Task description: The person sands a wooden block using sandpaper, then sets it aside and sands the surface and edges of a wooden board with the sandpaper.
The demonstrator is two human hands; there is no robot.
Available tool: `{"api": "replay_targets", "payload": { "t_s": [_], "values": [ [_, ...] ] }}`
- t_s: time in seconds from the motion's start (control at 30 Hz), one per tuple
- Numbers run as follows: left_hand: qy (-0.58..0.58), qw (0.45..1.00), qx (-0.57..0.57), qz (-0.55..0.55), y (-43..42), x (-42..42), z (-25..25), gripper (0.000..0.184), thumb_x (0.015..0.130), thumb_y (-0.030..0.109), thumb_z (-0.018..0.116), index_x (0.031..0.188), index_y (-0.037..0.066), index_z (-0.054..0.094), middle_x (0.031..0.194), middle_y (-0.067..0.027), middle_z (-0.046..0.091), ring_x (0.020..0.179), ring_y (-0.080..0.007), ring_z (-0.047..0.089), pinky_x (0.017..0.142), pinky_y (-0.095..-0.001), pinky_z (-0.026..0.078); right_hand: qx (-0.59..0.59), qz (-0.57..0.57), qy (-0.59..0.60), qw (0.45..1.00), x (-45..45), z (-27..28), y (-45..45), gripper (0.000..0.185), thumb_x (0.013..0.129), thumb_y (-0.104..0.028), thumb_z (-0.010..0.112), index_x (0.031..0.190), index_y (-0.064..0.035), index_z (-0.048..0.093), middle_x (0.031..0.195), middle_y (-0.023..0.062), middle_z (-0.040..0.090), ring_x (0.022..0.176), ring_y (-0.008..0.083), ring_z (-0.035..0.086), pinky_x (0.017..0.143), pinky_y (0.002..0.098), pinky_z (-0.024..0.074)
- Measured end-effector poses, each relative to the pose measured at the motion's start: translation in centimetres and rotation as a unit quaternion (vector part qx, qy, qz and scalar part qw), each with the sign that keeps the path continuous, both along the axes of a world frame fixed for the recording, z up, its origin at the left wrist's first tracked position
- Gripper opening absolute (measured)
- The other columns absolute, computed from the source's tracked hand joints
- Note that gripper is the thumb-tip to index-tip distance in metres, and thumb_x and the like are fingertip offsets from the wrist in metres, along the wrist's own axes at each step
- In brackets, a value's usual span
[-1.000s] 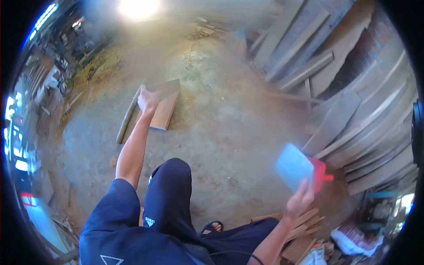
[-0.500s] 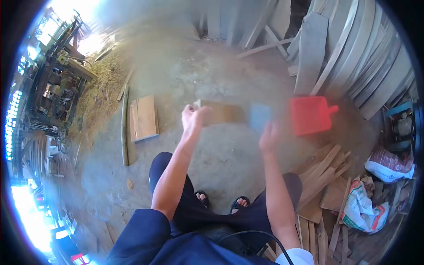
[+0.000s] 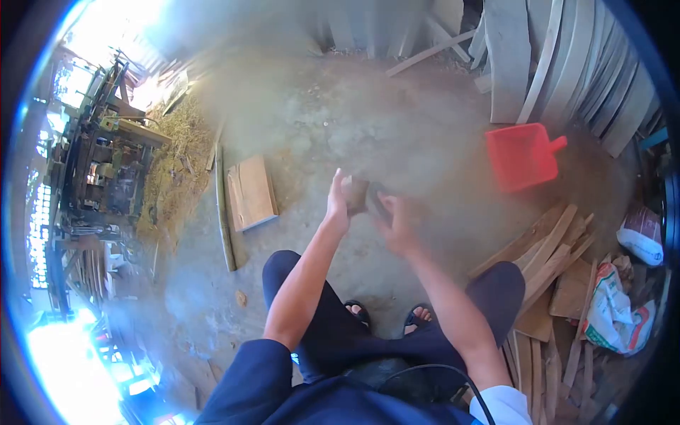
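While the left hand [image 3: 340,204] grips a brown wooden block [image 3: 358,196] over the floor [image 3: 319,265], the right hand [image 3: 400,225] clasps a dark, blurred piece [image 3: 378,201] beside it, long axis slanting steeply down rightward.

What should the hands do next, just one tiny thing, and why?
I think the right hand could gently line up the dark flat thing with the brown block, while the left hand holds the block steady. The two things are close together, and the dark one looks tilted. Blur hides whether they touch.
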State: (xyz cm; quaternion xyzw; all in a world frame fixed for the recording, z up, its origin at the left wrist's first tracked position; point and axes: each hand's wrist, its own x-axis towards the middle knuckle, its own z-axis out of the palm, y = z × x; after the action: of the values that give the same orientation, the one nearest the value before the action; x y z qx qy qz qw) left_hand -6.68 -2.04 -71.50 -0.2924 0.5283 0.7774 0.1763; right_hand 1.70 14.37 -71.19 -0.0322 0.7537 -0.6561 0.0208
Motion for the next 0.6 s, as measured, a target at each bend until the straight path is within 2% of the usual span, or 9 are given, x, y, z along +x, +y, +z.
{"api": "replay_targets", "payload": {
  "t_s": [0.03, 0.13, 0.23, 0.33, 0.37, 0.47, 0.5, 0.6],
  "values": [
    [-0.031, 0.991, 0.132, 0.004, -0.3, 0.0, 0.8, 0.053, 0.093, 0.054, 0.059, 0.116, 0.006, 0.059, 0.117, -0.0139, 0.064, 0.107, -0.0272, 0.062, 0.094, -0.0461, 0.05, -0.015, 0.031, -0.016, 0.999, 0.4, -0.3, -0.7, 0.043, 0.098, -0.012, 0.056, 0.138, 0.0005, 0.046, 0.157, 0.022, 0.032, 0.144, 0.0339, 0.034, 0.117, 0.0389, 0.029],
    [-0.001, 0.99, 0.133, -0.051, -0.4, -0.4, -0.3, 0.049, 0.094, 0.055, 0.058, 0.118, 0.012, 0.058, 0.109, -0.0073, 0.064, 0.105, -0.0237, 0.06, 0.088, -0.0413, 0.049, 0.111, 0.011, 0.081, 0.99, 0.7, -1.4, -2.1, 0.053, 0.095, -0.01, 0.058, 0.145, -0.0016, 0.042, 0.157, 0.0186, 0.032, 0.146, 0.0341, 0.031, 0.118, 0.0409, 0.0277],
    [0.032, 0.978, 0.19, -0.086, -0.7, 0.0, -1.0, 0.053, 0.099, 0.05, 0.053, 0.128, 0.006, 0.054, 0.121, -0.01, 0.063, 0.111, -0.0286, 0.061, 0.098, -0.0436, 0.048, 0.089, 0.044, 0.115, 0.988, 0.4, 1.0, -2.5, 0.06, 0.094, -0.01, 0.058, 0.15, -0.0048, 0.038, 0.158, 0.0156, 0.031, 0.148, 0.0335, 0.026, 0.119, 0.0418, 0.0264],
    [0.116, 0.993, -0.035, -0.009, 1.4, 1.2, 0.4, 0.047, 0.099, 0.053, 0.051, 0.118, 0.01, 0.056, 0.108, -0.0066, 0.061, 0.105, -0.0203, 0.059, 0.089, -0.0348, 0.05, 0.091, 0.046, 0.125, 0.987, 0.7, 0.8, -2.3, 0.057, 0.095, -0.01, 0.056, 0.149, -0.0057, 0.039, 0.159, 0.0163, 0.029, 0.148, 0.0334, 0.027, 0.119, 0.0407, 0.0257],
    [0.101, 0.984, -0.125, -0.075, 0.1, 0.9, -1.2, 0.05, 0.1, 0.054, 0.049, 0.119, 0.009, 0.053, 0.108, -0.0069, 0.06, 0.105, -0.02, 0.059, 0.088, -0.0373, 0.052, 0.097, 0.038, 0.128, 0.986, 0.6, 0.1, -2.4, 0.057, 0.095, -0.01, 0.055, 0.149, -0.0058, 0.039, 0.159, 0.0164, 0.03, 0.147, 0.0334, 0.027, 0.12, 0.0407, 0.0254],
    [0.025, 0.99, -0.051, -0.131, -1.0, 0.7, 1.0, 0.051, 0.101, 0.055, 0.045, 0.129, 0.012, 0.048, 0.119, -0.0095, 0.06, 0.106, -0.0236, 0.063, 0.087, -0.0475, 0.053, 0.107, -0.014, 0.114, 0.988, 0.5, -6.0, -2.2, 0.055, 0.096, -0.011, 0.055, 0.149, -0.0058, 0.041, 0.158, 0.0166, 0.031, 0.147, 0.0335, 0.028, 0.12, 0.0407, 0.0247],
    [0.028, 0.99, -0.046, -0.127, -1.3, 0.7, 0.9, 0.05, 0.101, 0.055, 0.045, 0.128, 0.012, 0.048, 0.118, -0.0093, 0.06, 0.104, -0.0235, 0.063, 0.085, -0.0485, 0.053, 0.108, -0.044, 0.093, 0.989, 0.0, -8.6, -1.9, 0.055, 0.096, -0.011, 0.055, 0.149, -0.0057, 0.041, 0.158, 0.0168, 0.033, 0.147, 0.0335, 0.029, 0.12, 0.0408, 0.0246],
    [0.024, 0.992, -0.037, -0.116, -1.8, 0.8, 0.4, 0.049, 0.101, 0.054, 0.045, 0.125, 0.011, 0.049, 0.114, -0.0093, 0.061, 0.1, -0.0239, 0.065, 0.079, -0.0498, 0.055, 0.043, -0.101, -0.007, 0.994, -1.9, -8.6, -2.5, 0.053, 0.096, -0.015, 0.057, 0.146, -0.0048, 0.044, 0.155, 0.0171, 0.038, 0.147, 0.0329, 0.03, 0.12, 0.0404, 0.0244]
  ]
}}
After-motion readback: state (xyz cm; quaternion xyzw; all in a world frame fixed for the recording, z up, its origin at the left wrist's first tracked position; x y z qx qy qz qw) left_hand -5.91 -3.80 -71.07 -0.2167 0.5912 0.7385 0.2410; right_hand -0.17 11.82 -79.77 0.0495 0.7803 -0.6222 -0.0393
